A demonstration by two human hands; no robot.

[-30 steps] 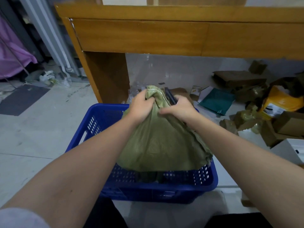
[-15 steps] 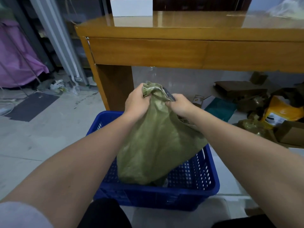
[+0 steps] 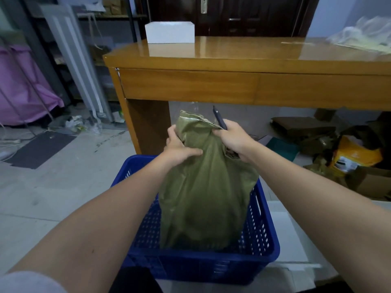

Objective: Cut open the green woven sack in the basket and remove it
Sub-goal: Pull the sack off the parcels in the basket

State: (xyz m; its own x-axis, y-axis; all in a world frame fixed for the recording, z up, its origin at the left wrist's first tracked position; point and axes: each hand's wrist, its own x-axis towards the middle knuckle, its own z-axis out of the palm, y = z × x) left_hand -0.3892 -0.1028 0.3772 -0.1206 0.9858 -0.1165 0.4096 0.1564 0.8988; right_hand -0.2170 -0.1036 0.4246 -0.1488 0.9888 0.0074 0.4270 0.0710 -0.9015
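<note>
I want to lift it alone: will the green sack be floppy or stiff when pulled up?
Probably floppy: the green sack bunches and creases where both hands grip its top. It hangs long into the blue basket, so likely not heavy.

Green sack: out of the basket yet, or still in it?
Still in. The green sack is held upright by both hands, but its lower end sits inside the blue basket, below the rim.

We see open air above the blue basket (image 3: 262,240), bare floor (image 3: 53,187) to our left, the wooden bench (image 3: 232,85) close ahead, cardboard clutter (image 3: 317,132) crowding our right side
</note>
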